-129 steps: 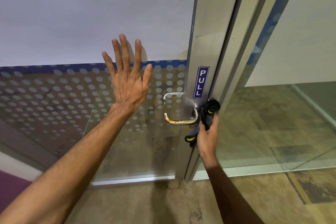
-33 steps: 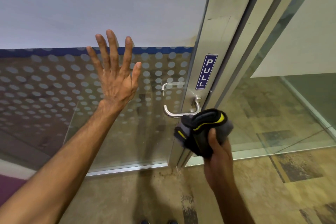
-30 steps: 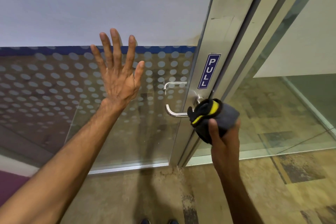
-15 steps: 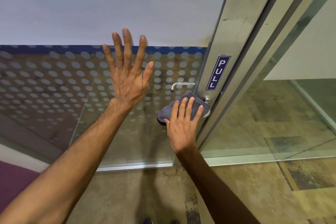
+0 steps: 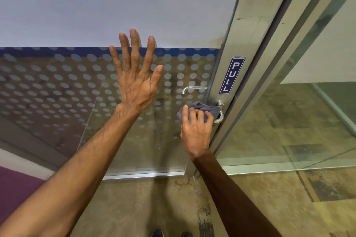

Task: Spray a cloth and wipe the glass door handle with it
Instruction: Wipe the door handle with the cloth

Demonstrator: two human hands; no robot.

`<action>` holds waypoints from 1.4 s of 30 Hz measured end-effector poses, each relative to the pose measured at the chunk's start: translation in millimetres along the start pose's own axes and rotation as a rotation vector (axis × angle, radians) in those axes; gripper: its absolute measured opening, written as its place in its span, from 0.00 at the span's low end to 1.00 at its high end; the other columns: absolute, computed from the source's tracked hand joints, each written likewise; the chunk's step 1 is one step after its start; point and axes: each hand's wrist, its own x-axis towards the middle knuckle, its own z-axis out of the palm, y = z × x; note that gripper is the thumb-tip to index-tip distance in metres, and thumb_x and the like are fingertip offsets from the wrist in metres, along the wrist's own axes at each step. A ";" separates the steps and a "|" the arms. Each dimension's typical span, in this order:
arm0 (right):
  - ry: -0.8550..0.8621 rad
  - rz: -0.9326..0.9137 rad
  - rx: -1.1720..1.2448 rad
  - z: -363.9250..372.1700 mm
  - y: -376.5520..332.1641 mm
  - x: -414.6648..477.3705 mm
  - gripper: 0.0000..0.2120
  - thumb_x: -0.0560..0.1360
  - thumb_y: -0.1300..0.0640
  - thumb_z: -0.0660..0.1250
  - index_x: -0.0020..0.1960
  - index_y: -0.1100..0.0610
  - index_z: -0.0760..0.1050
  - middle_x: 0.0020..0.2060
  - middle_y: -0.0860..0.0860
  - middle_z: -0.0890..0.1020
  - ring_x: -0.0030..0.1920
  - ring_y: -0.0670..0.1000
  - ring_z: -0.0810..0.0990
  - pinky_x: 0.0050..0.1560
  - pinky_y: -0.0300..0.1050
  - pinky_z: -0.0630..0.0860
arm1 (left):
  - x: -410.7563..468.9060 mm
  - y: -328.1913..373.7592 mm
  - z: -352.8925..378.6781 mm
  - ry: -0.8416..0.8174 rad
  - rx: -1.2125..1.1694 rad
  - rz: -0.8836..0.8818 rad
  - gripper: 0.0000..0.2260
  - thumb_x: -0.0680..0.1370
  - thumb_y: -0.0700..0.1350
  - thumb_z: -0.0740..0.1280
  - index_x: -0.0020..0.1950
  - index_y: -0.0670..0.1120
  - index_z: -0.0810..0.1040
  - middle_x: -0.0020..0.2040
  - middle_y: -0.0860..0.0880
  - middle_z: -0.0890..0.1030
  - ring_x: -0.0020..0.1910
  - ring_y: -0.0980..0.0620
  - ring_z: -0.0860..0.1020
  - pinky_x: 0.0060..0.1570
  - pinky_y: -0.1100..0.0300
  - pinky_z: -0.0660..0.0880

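My right hand [image 5: 195, 127] grips a grey cloth [image 5: 209, 108] wrapped around the near lever of the metal door handle [image 5: 221, 113], so most of that lever is hidden. Only the handle's right end and round base show beside the cloth. The matching lever on the far side of the glass [image 5: 193, 89] is visible above it. My left hand [image 5: 135, 81] lies flat on the dotted glass door [image 5: 57, 92] with fingers spread, holding nothing. No spray bottle is in view.
The door's metal stile [image 5: 248, 31] carries a blue PULL sticker [image 5: 231, 75]. A fixed glass panel [image 5: 298, 121] stands to the right. Mottled brown floor [image 5: 269, 198] lies below, with my shoe tips [image 5: 158, 234] at the bottom edge.
My right hand brought the cloth from beside the door edge onto the handle, then curled its fingers around the cloth and lever. My left hand stayed flat on the glass.
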 end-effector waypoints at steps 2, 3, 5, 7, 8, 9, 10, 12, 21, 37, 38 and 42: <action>0.083 -0.054 -0.009 3.2 6.6 -5.1 0.20 0.74 0.64 0.69 0.66 0.62 0.78 0.55 0.59 0.85 0.51 0.59 0.83 0.57 0.61 0.76 | 0.0 0.2 -0.7 -0.008 -0.009 -0.006 0.29 0.84 0.62 0.46 0.81 0.57 0.37 0.79 0.56 0.25 0.79 0.51 0.29 0.77 0.39 0.36; 0.110 -0.084 -0.009 3.9 9.8 -6.6 0.20 0.75 0.65 0.67 0.66 0.62 0.78 0.56 0.59 0.85 0.52 0.58 0.83 0.57 0.61 0.76 | 0.0 0.3 -1.1 -0.013 -0.012 -0.006 0.28 0.84 0.62 0.46 0.81 0.56 0.38 0.79 0.56 0.25 0.79 0.51 0.29 0.77 0.39 0.36; 0.154 -0.139 -0.009 4.0 15.6 -8.6 0.18 0.78 0.66 0.63 0.66 0.62 0.79 0.57 0.59 0.85 0.53 0.58 0.84 0.57 0.61 0.77 | 0.1 -0.2 -1.9 -0.018 -0.012 -0.004 0.28 0.85 0.62 0.45 0.81 0.55 0.39 0.79 0.56 0.26 0.79 0.52 0.30 0.78 0.40 0.35; 0.189 -0.186 -0.001 3.9 22.3 -9.7 0.16 0.81 0.65 0.61 0.66 0.62 0.79 0.56 0.59 0.85 0.53 0.58 0.84 0.56 0.61 0.77 | 0.0 -0.8 -2.1 -0.021 -0.005 -0.002 0.29 0.85 0.62 0.45 0.82 0.55 0.39 0.79 0.56 0.26 0.80 0.52 0.30 0.78 0.40 0.35; 0.208 -0.208 0.009 3.6 25.9 -10.0 0.15 0.81 0.64 0.64 0.66 0.61 0.80 0.56 0.59 0.85 0.53 0.57 0.84 0.55 0.60 0.77 | -0.1 -0.9 -2.1 -0.022 -0.003 -0.003 0.29 0.84 0.62 0.45 0.82 0.55 0.39 0.79 0.56 0.26 0.80 0.52 0.30 0.78 0.41 0.35; 0.231 -0.229 0.021 3.8 29.7 -10.7 0.14 0.80 0.64 0.66 0.65 0.61 0.80 0.56 0.58 0.85 0.52 0.57 0.85 0.55 0.60 0.77 | -0.1 -0.7 -2.0 -0.023 -0.003 -0.005 0.29 0.84 0.62 0.45 0.81 0.55 0.39 0.79 0.56 0.26 0.79 0.52 0.29 0.78 0.41 0.34; 0.250 -0.249 0.033 3.6 33.3 -11.4 0.14 0.80 0.64 0.67 0.65 0.60 0.81 0.56 0.58 0.86 0.52 0.57 0.85 0.55 0.59 0.78 | 0.1 -0.6 -2.1 -0.025 -0.005 -0.009 0.29 0.84 0.62 0.45 0.81 0.56 0.38 0.79 0.56 0.25 0.79 0.52 0.29 0.78 0.41 0.34; 0.273 -0.293 0.060 3.1 41.5 -13.0 0.14 0.80 0.65 0.68 0.65 0.60 0.81 0.57 0.58 0.86 0.53 0.57 0.86 0.54 0.60 0.79 | 0.1 0.0 -2.4 -0.029 -0.012 -0.012 0.29 0.84 0.63 0.45 0.81 0.57 0.36 0.79 0.56 0.25 0.79 0.52 0.29 0.77 0.41 0.34; 0.209 -0.485 0.079 -2.4 80.1 -24.4 0.20 0.81 0.65 0.66 0.72 0.60 0.75 0.70 0.60 0.78 0.69 0.62 0.78 0.61 0.65 0.77 | -0.1 1.4 -4.2 -0.047 -0.024 -0.014 0.29 0.84 0.63 0.46 0.81 0.55 0.40 0.79 0.57 0.26 0.79 0.52 0.29 0.77 0.40 0.34; 0.086 -0.378 -0.028 -10.0 133.1 -41.5 0.20 0.80 0.67 0.61 0.72 0.63 0.74 0.71 0.62 0.76 0.71 0.66 0.74 0.63 0.68 0.76 | 0.9 3.6 -6.3 -0.052 -0.058 -0.021 0.32 0.83 0.66 0.46 0.80 0.60 0.31 0.78 0.58 0.23 0.78 0.54 0.27 0.77 0.42 0.32; 0.087 -0.319 -0.014 -12.0 135.6 -42.0 0.20 0.79 0.67 0.63 0.71 0.63 0.75 0.70 0.62 0.77 0.71 0.66 0.74 0.63 0.67 0.77 | 0.9 3.9 -6.4 -0.050 -0.065 -0.024 0.32 0.83 0.66 0.46 0.80 0.60 0.31 0.77 0.58 0.23 0.78 0.54 0.27 0.77 0.43 0.31; 0.048 0.018 0.272 -17.7 135.7 -51.8 0.25 0.72 0.67 0.72 0.69 0.61 0.78 0.67 0.60 0.80 0.68 0.62 0.79 0.62 0.60 0.80 | 2.0 5.5 -5.9 -0.039 -0.069 -0.034 0.32 0.83 0.65 0.47 0.80 0.61 0.32 0.77 0.59 0.23 0.78 0.54 0.27 0.76 0.44 0.30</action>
